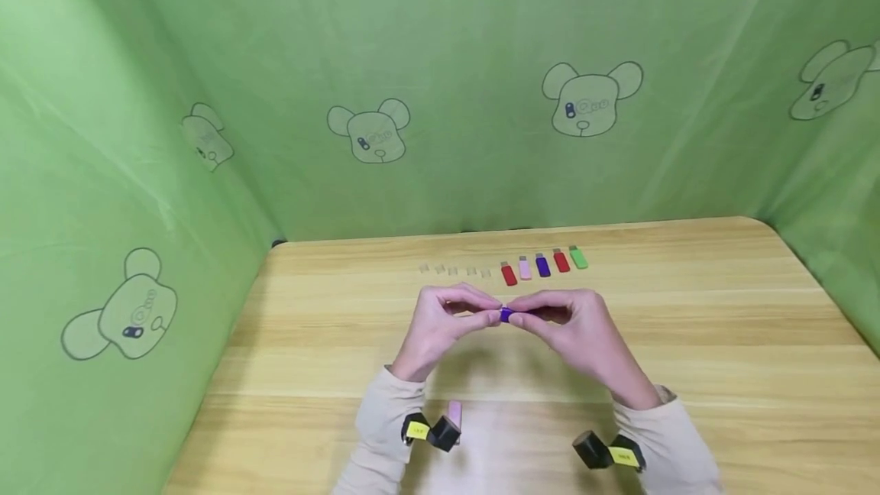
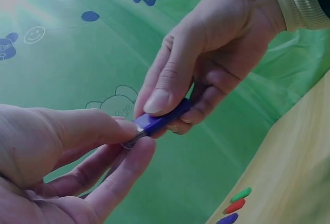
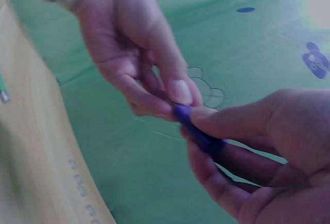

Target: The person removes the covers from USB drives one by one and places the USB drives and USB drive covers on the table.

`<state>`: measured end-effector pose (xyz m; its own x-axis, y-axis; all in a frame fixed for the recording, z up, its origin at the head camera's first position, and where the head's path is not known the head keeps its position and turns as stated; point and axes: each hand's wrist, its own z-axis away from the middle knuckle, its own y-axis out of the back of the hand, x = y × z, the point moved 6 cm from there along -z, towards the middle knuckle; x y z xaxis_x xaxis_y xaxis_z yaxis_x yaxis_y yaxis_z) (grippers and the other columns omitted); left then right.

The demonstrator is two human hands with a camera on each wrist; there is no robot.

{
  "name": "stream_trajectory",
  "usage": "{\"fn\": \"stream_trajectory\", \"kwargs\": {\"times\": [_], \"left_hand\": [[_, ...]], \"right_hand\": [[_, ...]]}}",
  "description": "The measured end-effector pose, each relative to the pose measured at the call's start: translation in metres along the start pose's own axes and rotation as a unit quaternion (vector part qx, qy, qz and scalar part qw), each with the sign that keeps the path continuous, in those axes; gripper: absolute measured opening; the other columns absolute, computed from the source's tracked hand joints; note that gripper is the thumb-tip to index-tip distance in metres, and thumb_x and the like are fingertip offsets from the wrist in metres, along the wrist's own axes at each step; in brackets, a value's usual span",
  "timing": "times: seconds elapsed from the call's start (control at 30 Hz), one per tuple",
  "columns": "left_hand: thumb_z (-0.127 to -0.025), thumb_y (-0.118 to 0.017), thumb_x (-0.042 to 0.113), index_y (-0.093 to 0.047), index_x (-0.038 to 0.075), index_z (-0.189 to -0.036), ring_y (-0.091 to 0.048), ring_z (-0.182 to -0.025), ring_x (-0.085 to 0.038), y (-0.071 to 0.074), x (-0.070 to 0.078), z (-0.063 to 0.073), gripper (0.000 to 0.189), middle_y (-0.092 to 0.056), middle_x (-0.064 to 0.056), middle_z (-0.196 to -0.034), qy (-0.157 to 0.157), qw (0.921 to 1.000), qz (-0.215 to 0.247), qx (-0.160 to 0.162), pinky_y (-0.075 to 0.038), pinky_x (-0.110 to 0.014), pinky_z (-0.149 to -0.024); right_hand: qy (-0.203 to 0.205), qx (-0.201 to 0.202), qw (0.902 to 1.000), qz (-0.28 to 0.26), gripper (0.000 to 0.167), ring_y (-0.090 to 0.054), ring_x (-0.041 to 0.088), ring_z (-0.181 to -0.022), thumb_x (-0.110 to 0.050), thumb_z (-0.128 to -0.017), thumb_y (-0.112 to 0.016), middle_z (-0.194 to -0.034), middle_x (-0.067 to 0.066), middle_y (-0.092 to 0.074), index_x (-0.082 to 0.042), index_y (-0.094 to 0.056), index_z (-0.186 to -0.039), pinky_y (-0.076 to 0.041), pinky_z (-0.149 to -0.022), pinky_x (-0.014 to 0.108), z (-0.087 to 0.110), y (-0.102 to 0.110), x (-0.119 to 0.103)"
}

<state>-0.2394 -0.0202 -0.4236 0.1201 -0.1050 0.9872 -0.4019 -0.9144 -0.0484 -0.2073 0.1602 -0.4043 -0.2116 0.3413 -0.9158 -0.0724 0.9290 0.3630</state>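
A blue USB flash drive (image 2: 167, 119) is held above the table between both hands. My right hand (image 1: 580, 327) pinches its blue body between thumb and fingers, as the right wrist view also shows. The thumb and forefinger of my left hand (image 1: 443, 323) pinch the drive's silvery end, which the fingertips partly hide. Beyond the hands, a row of USB flash drives lies on the table: a red one (image 1: 509, 275), a pink one (image 1: 525, 268), a blue one (image 1: 542, 266), another red one (image 1: 561, 260) and a green one (image 1: 579, 257).
Several small clear pieces (image 1: 452, 271) lie in a row left of the drives on the wooden table (image 1: 309, 357). Near the left wrist is another pink flash drive (image 1: 455, 411), partly covered by the wrist camera. Green fabric walls (image 1: 474, 189) enclose the back and sides.
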Motion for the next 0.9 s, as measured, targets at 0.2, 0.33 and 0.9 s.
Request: {"fn": "stream_trajectory", "kwargs": {"times": [0.2,0.33,0.9], "left_hand": [[-0.085,-0.082,-0.001,-0.077,-0.006,-0.101,-0.071,-0.093,-0.021,-0.007,0.004,-0.002,0.017,-0.077,-0.013,-0.099,-0.006,1.0000,-0.001,0.007,-0.061,-0.037,-0.086],[-0.085,-0.081,-0.001,-0.077,-0.006,-0.100,-0.071,-0.093,-0.022,-0.005,0.005,-0.001,0.016,-0.076,-0.012,-0.097,-0.009,0.9999,0.001,0.011,-0.061,-0.037,-0.087],[-0.085,-0.080,-0.005,-0.074,-0.012,-0.102,-0.074,-0.085,-0.023,-0.003,0.003,0.001,0.020,-0.076,-0.014,-0.098,0.047,0.9970,0.057,-0.024,-0.063,-0.037,-0.083]], "right_hand": [[0.003,0.017,0.9998,-0.014,0.013,-0.076,0.014,-0.083,-0.008,-0.086,-0.083,-0.096,0.007,-0.079,-0.007,-0.081,-0.099,-0.063,-0.071,0.027,0.001,0.009,-0.003],[0.008,0.024,0.9994,-0.023,0.013,-0.076,0.014,-0.082,-0.007,-0.086,-0.083,-0.096,0.009,-0.078,-0.005,-0.081,-0.099,-0.063,-0.072,0.027,0.001,0.007,-0.005],[-0.020,0.003,0.9994,-0.026,0.016,-0.076,0.015,-0.084,-0.012,-0.085,-0.085,-0.098,0.008,-0.079,-0.006,-0.081,-0.100,-0.063,-0.073,0.027,0.006,0.007,-0.013]]}}
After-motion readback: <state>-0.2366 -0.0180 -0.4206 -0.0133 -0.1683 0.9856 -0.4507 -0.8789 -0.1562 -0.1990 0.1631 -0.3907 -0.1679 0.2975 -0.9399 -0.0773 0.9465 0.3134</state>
